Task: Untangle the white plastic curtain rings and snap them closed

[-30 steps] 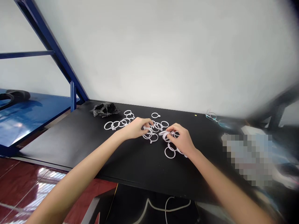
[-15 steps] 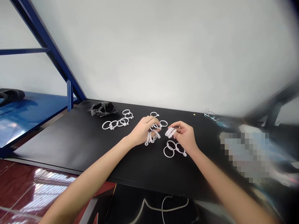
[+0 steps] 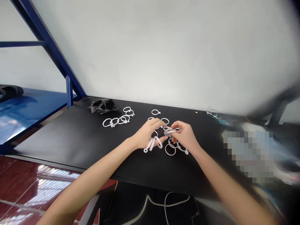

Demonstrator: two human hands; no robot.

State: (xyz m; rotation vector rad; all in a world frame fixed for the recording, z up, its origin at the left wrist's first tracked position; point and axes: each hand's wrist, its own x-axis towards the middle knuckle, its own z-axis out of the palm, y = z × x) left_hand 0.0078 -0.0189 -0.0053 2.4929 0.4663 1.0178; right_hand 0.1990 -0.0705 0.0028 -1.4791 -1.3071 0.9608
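Black table (image 3: 79, 137), crumpled black bag (image 3: 104, 110) gaping at back left, inside too dark to tell, left hand (image 3: 148, 132), white rings (image 3: 152, 144) around its thumb, fingertip grip unclear, right hand (image 3: 185, 134) pinching more rings (image 3: 172, 131) just beside, others on the table

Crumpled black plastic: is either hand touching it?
No, the black plastic lies on the table, apart from the left hand and right hand.
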